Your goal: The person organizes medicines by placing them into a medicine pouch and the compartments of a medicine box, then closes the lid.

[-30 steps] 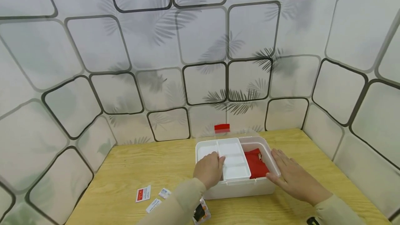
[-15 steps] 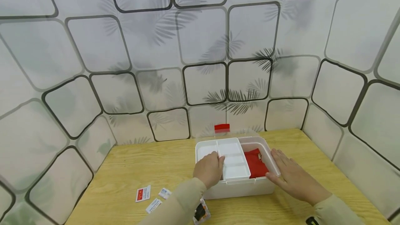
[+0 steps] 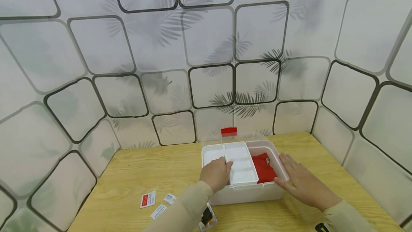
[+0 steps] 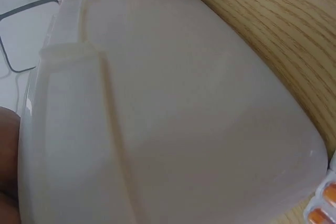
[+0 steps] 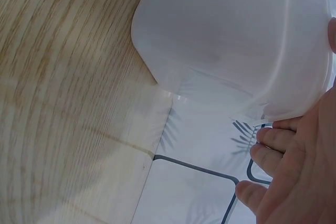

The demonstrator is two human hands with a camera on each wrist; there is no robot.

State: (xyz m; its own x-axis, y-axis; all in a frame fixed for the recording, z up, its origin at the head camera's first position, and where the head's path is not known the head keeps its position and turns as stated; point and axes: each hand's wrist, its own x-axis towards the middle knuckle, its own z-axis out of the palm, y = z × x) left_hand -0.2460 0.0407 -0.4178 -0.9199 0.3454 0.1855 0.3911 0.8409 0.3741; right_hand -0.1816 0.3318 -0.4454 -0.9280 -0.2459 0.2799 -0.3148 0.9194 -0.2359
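Observation:
A white plastic box [image 3: 246, 197] stands on the wooden table, its clear lid raised behind it with a red latch [image 3: 229, 131] at the top. A white divided tray [image 3: 240, 158] fills the box's left part. My left hand [image 3: 214, 175] reaches into the tray and grips its divider with curled fingers; the fingertips are hidden. On the right, a red zippered pouch [image 3: 264, 167] lies in the uncovered part of the box. My right hand [image 3: 304, 187] rests against the box's right rim, its fingers straight. In the right wrist view, those fingers [image 5: 273, 150] extend along the box's side.
Left of the box lie a red-and-white packet [image 3: 148, 199] and two small white packets, one [image 3: 158, 211] nearer me and one [image 3: 170, 199] farther off. A blister pack of orange pills [image 4: 321, 211] sits by the box's front left corner, partly behind my left sleeve. A patterned curtain surrounds the table.

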